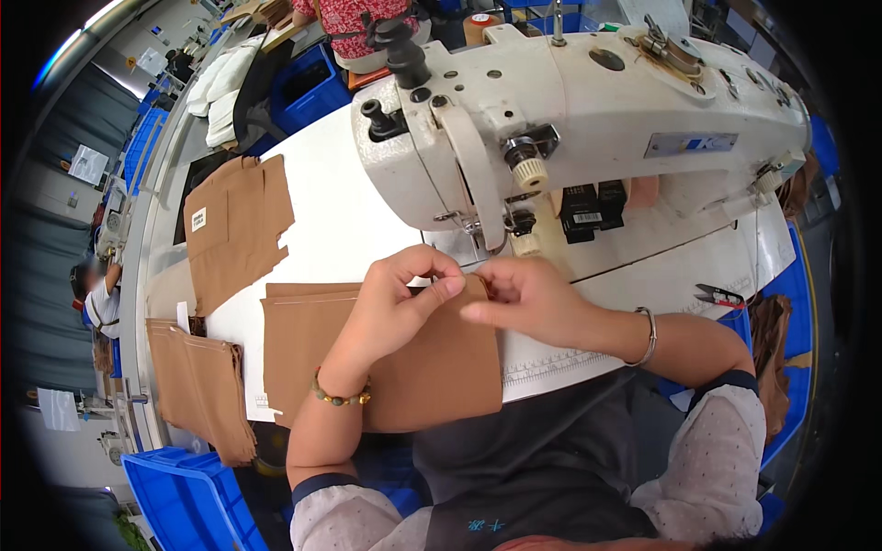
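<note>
A folded brown cloth panel (413,390) lies at the table's front edge and hangs slightly over it, with a stitched line along its top. My left hand (395,298) rests over it, thumb and forefinger pinched together at the upper edge; what is between the tips is too small to tell. Close on the right, my right hand (533,298) grips the cloth's upper right corner between thumb and curled fingers. Just beyond both hands is the needle area of a white sewing machine (588,101).
To the left lie a brown pocketed cloth piece (234,234) and a stack of brown pieces (197,376). Black small boxes (593,216) sit under the machine arm. Thread snips (719,296) lie at right. Blue crates (188,496) stand below the table. Another person (354,32) sits beyond.
</note>
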{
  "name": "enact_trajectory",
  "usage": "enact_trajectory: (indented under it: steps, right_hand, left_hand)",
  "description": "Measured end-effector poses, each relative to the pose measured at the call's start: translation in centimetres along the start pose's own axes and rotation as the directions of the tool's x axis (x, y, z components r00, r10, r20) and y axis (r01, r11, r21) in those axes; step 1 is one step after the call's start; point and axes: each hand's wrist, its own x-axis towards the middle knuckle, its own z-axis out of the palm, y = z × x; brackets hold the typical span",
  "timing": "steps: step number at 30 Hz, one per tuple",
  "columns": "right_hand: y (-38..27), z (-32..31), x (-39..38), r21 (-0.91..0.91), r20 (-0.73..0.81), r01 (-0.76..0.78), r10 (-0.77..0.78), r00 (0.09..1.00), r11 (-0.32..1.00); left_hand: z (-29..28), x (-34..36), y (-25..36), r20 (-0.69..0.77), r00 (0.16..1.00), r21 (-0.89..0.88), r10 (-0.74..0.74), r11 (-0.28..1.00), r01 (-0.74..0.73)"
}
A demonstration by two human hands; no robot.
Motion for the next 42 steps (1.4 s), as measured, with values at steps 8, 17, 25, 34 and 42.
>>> enact_trajectory:
  steps: [8,17,25,34,42]
  right_hand:
    - [-0.8,2.0,-3.6,-0.064,0.122,-0.408,0.413,0.903,0.911]
    - [-2.6,-1.9,-3.1,-0.728,0.380,0.251,0.071,0.922,0.638]
    - [-2.5,-3.2,-0.1,-0.600,0.798,0.569,-0.468,0.379,-0.563]
    - [0.6,-4.7,1.1,-0.699,0.711,0.635,-0.419,0.564,-0.329]
    - [-0.4,-4.6,0.6,-0.723,0.690,0.626,-0.320,0.649,-0.292]
  left_hand:
    - [-0.6,1.6,0.3,-0.021,0.999,0.298,0.026,0.955,-0.019]
    - [-0.3,3.0,-2.4,0.156,0.973,0.135,-0.172,0.979,0.152]
    - [-0.1,3.3,-2.1,0.268,0.946,-0.078,-0.182,0.975,0.209]
    - [1.2,3.9,-1.8,-0.064,0.998,0.504,0.004,0.863,0.029]
    - [1.1,3.8,-2.9,-0.090,0.988,0.513,0.123,0.856,-0.060]
